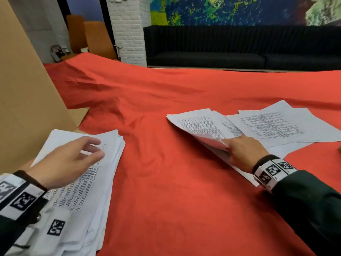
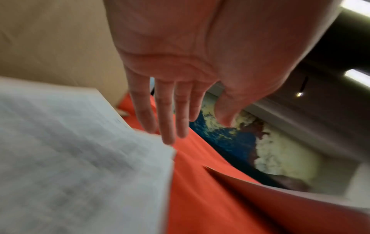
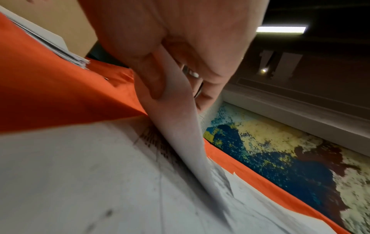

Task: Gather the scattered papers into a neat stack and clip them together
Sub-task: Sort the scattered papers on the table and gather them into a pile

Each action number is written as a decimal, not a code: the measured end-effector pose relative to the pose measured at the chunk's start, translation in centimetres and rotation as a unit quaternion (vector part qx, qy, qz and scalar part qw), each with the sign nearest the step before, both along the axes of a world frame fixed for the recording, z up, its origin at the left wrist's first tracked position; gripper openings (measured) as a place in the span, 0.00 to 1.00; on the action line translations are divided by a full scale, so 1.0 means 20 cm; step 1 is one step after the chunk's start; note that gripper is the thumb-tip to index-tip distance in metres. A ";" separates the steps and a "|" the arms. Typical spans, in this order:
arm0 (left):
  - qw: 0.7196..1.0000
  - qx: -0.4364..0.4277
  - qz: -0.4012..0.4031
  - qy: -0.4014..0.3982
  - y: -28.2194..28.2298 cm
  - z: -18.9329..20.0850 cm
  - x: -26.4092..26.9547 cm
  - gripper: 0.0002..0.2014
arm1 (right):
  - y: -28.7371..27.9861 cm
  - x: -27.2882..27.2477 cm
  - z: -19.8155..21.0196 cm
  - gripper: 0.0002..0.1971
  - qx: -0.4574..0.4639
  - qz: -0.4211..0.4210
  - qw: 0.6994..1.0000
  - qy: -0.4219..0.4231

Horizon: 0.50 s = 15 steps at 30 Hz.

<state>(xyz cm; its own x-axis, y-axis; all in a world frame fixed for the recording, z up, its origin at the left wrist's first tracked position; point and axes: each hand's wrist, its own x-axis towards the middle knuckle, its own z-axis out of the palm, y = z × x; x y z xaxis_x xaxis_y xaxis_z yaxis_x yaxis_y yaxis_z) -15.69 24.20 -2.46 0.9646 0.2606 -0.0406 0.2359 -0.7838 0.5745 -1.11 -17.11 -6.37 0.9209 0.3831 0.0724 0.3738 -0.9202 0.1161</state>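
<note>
Lifting one sheet [image 1: 201, 126] off the loose papers [image 1: 273, 126] on the right, the right hand [image 1: 245, 150] pinches its near edge between thumb and fingers. Left hand [image 1: 70, 159] hovers with fingers spread and relaxed over the gathered stack [image 1: 96, 178] at near left, holding nothing. Red cloth [image 1: 175, 182] lies between the two heaps. Best judged: peel slowly so only one sheet comes, carry it flat across, and let the left hand square it against the stack's ragged right edge. No clip in view.

The head view looks forward and down over the red cloth [image 1: 184, 182]. Both wrist views sit close above it, facing the mural [image 2: 230, 136].
</note>
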 end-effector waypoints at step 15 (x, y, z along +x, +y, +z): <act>0.879 -0.400 -0.088 0.243 -1.21 -0.24 0.63 0.14 | -0.28 -0.15 0.02 0.53 -0.053 -0.064 0.957 0.279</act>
<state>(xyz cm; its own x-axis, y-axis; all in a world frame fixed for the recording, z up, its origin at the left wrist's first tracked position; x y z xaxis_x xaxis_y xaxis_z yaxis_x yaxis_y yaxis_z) -3.09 0.01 -7.32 0.8050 -0.1911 -0.5617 0.5213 -0.2244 0.8234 -4.15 -22.72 -5.96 0.8448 0.2434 -0.4765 0.2901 -0.9566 0.0258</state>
